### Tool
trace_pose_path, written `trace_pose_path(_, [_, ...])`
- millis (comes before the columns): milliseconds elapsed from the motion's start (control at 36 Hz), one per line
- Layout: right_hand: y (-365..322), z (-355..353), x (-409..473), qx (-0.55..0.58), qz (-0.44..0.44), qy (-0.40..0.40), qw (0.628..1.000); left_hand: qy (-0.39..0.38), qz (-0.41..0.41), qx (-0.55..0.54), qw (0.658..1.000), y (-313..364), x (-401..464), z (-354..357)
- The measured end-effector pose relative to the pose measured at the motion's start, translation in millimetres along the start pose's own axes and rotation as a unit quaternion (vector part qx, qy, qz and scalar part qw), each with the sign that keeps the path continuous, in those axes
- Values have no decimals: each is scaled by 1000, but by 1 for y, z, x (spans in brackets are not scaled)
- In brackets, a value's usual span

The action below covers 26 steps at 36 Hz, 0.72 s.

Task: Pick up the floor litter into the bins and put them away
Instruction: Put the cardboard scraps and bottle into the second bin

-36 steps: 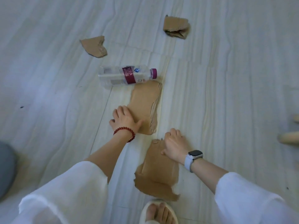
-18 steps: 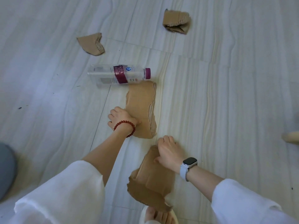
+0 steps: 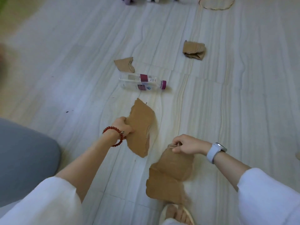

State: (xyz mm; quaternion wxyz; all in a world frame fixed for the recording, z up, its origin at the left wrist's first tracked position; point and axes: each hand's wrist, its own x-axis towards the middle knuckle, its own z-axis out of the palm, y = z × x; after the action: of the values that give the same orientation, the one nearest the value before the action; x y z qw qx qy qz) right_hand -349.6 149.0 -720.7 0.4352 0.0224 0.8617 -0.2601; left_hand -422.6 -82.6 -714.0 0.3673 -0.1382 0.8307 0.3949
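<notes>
The left hand (image 3: 123,127) is gripping one torn cardboard piece (image 3: 142,127) by its edge, just short of the plastic water bottle (image 3: 142,82). The right hand (image 3: 186,145) is pinching a second cardboard piece (image 3: 170,176) nearer than the bottle, likely so both go binward together.

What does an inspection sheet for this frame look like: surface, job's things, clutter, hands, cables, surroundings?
Surface: pale wood-grain floor, a few dark specks at left.
Job's things: cardboard piece held by the left hand; larger cardboard piece pinched at its top by the right hand; no bin recognisable.
Clutter: plastic bottle lying on its side, small cardboard scrap, folded cardboard.
Hands: both gripping cardboard.
Cables: nothing seen.
Surroundings: grey rounded object at left, woven ring at top edge, sandalled foot.
</notes>
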Motion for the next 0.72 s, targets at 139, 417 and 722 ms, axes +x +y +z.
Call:
trace_pose_path(139, [-53,-55,-19,-30,-48,104,993,96,94,93,986,24,-39,-68])
trace_pose_path(417, [-222,-100,-45,127,-207,422,873,473,266,-2,840,20,-176,-231])
trace_pose_path(722, [-386,-47,-40,188,-277,508,793,649,141,-87,742,-118,-282,-325])
